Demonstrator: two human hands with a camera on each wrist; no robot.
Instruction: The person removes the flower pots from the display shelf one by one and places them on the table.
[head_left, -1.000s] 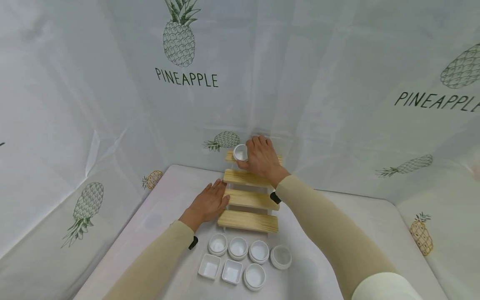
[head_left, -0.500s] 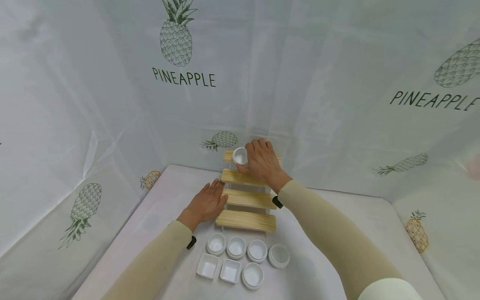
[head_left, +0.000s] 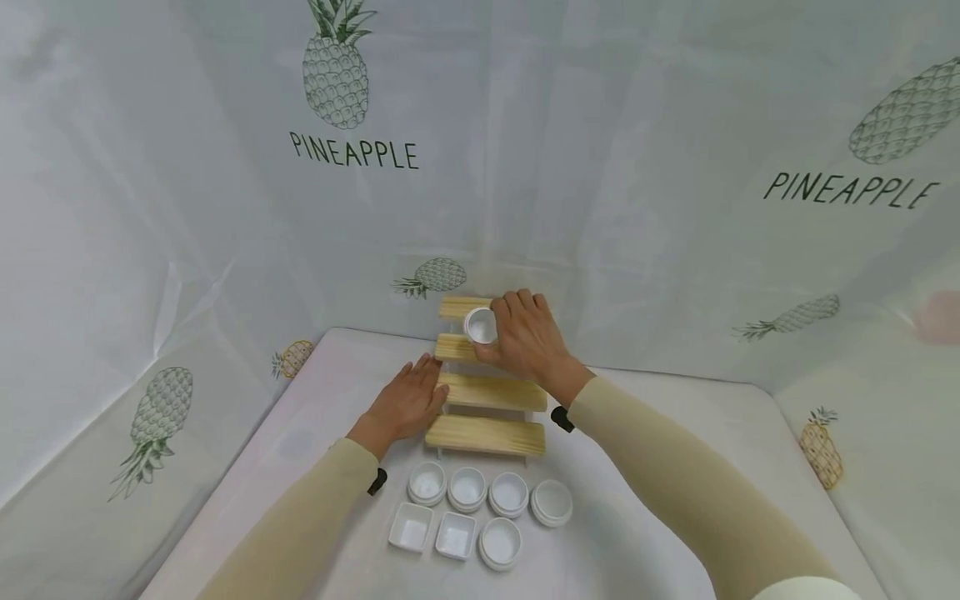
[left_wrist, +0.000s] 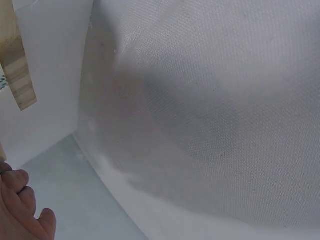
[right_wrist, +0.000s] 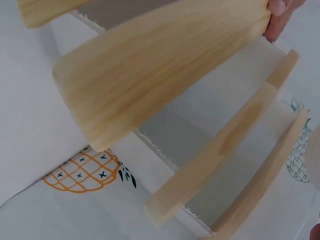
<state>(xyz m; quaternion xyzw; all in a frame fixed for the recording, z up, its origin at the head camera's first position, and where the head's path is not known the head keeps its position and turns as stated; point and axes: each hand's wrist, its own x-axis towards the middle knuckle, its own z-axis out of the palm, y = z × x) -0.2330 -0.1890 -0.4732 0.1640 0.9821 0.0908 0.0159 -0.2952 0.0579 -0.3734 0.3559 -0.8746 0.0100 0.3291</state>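
A small white round ramekin (head_left: 481, 326) is gripped by my right hand (head_left: 529, 337), tilted with its mouth toward me, in front of the upper planks of a four-tier wooden stand (head_left: 486, 435). Part of that ramekin (right_wrist: 314, 155) shows at the right wrist view's edge, and the hand covers the right ends of the upper planks. My left hand (head_left: 408, 402) lies along the stand's left side, fingers extended and touching the plank ends. In the left wrist view, this left hand (left_wrist: 22, 205) shows only in the lower left corner.
In front of the stand, white round ramekins (head_left: 508, 494) and two square dishes (head_left: 410, 527) sit in two rows on the white-covered table (head_left: 637, 500). A pineapple-printed cloth (head_left: 600, 208) rises close behind the stand and along both sides.
My right hand has drawn the ramekin off the top plank and down toward me, to the level of the second plank. The left hand stays against the stand; the whole view shifts slightly.
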